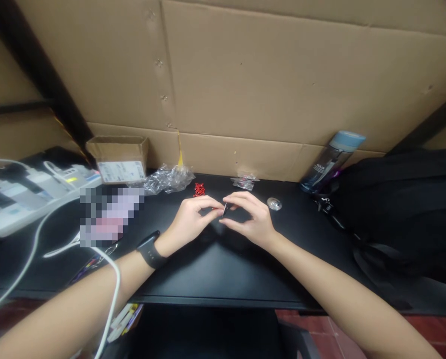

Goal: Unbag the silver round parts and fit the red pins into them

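Above the middle of the black table, my left hand (198, 214) and my right hand (252, 217) meet at the fingertips. Between them is a small thin dark flat piece (225, 209) with a light edge, seen nearly edge-on. My right thumb and fingers pinch its edges. The fingers of my left hand are closed at its other side, and a speck of red shows by their tips. What exactly the piece is, I cannot make out. Just behind my left hand lies a small heap of red pieces (199, 189). A small round shiny dish (274, 204) rests right of my right hand.
Clear plastic bags (170, 178) and an open cardboard box (120, 159) stand at the back left. Small plastic packets (245, 181) lie at the back. A water bottle (329, 162) and black backpack (402, 214) occupy the right. A white cable (116, 284) crosses my left forearm from a power strip (39, 197).
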Motion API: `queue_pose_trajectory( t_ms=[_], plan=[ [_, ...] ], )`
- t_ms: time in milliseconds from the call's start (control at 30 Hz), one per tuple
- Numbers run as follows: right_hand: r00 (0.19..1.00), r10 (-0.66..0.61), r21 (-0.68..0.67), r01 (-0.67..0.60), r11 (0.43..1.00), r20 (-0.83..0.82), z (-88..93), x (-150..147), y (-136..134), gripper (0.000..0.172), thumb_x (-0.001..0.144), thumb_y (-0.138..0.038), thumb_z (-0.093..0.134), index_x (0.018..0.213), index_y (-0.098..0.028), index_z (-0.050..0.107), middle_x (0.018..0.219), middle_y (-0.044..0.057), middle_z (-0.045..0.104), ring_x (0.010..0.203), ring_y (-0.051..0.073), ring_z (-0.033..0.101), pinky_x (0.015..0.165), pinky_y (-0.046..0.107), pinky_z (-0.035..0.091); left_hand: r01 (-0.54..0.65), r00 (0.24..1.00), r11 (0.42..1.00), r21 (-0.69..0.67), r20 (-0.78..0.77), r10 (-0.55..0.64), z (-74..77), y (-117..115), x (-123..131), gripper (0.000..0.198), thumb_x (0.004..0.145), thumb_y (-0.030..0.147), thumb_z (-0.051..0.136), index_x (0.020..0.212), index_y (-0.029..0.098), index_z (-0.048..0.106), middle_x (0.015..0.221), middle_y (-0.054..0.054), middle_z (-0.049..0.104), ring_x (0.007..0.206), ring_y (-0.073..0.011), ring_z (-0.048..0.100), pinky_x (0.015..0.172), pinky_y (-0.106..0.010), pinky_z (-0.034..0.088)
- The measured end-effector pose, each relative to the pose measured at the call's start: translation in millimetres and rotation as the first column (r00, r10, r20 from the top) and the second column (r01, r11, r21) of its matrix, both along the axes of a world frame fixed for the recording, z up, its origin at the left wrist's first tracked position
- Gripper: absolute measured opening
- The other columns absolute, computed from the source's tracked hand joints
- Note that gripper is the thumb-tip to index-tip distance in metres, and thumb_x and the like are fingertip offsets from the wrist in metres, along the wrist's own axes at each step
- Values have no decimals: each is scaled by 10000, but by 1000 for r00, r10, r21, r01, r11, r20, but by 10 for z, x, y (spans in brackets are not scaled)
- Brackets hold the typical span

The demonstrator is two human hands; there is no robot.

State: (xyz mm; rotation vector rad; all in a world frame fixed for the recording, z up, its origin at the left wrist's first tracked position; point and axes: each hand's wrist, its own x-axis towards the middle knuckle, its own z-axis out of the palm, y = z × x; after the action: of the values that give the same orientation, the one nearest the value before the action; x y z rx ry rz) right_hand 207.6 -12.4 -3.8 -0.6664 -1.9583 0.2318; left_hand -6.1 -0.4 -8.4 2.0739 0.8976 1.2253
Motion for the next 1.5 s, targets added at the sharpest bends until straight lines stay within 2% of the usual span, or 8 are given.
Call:
queue_pose_trajectory(
  t_ms=[100, 367, 567, 700, 833, 1100, 1300, 1500],
  plan=[
    [1000, 21, 14, -21, 1000, 7, 0, -2, 5, 436, 852, -261, 821, 1271, -259, 701, 1180, 100, 696, 1021, 219, 703, 790, 332, 653, -17, 1000, 1000, 6, -19, 17, 7, -9, -12, 113, 935, 283, 698, 928, 221, 792, 939, -20, 784, 846, -172, 706, 814, -278, 525],
    [996, 31, 125, -40, 991, 80, 28, 17, 0, 431, 901, -210, 764, 1321, -261, 681, 1218, 107, 708, 1114, 234, 702, 1002, 398, 596, 69, 990, 961, -267, 138, -32, -10, -22, 45, 204, 921, 345, 690, 992, 171, 771, 945, -57, 794, 855, -196, 734, 802, -289, 559],
    [998, 51, 54, -54, 997, 43, 19, 11, -12, 443, 866, -263, 812, 1295, -254, 703, 1184, 108, 714, 1047, 231, 716, 925, 381, 629, 180, 962, 882, -435, 265, -65, -7, -27, 80, 230, 877, 359, 758, 982, 155, 761, 1008, -83, 803, 899, -203, 753, 857, -304, 587],
    [994, 55, -169, -71, 983, -95, -45, -9, 10, 482, 784, -320, 887, 1236, -256, 733, 1117, 85, 707, 925, 203, 730, 798, 341, 662, 170, 967, 923, -346, 237, -90, -35, 18, 48, 180, 874, 334, 765, 954, 173, 774, 972, -62, 805, 890, -200, 757, 865, -301, 589],
    [973, 101, -323, -166, 932, -209, -118, -23, 43, 514, 754, -340, 909, 1229, -247, 736, 1135, 79, 684, 940, 208, 756, 848, 358, 669, 73, 991, 973, -220, 125, -46, -60, 45, 16, 154, 891, 331, 743, 940, 195, 797, 933, -42, 804, 857, -197, 751, 844, -299, 583],
    [962, 127, -361, -210, 908, -240, -106, -18, 24, 528, 756, -338, 906, 1253, -274, 736, 1179, 78, 670, 1016, 227, 748, 889, 384, 681, -74, 996, 996, -58, 38, 76, -64, -8, -7, 114, 871, 306, 761, 923, 228, 826, 891, -18, 813, 806, -196, 753, 823, -291, 585],
    [958, 120, -367, -213, 906, -261, -96, -8, 30, 523, 758, -347, 902, 1249, -264, 739, 1184, 83, 665, 1030, 232, 750, 897, 383, 682, -26, 999, 999, -28, 20, 27, -28, -4, -7, 151, 910, 340, 732, 962, 235, 827, 987, -33, 817, 893, -205, 762, 889, -301, 586],
    [965, 136, -343, -209, 916, -224, -53, -5, 13, 517, 778, -313, 888, 1267, -261, 731, 1191, 81, 671, 1045, 218, 738, 888, 369, 681, -74, 997, 997, -18, 22, 74, -30, -33, -1, 181, 913, 348, 724, 1017, 216, 792, 950, -38, 809, 863, -208, 764, 858, -311, 597]
  ],
)
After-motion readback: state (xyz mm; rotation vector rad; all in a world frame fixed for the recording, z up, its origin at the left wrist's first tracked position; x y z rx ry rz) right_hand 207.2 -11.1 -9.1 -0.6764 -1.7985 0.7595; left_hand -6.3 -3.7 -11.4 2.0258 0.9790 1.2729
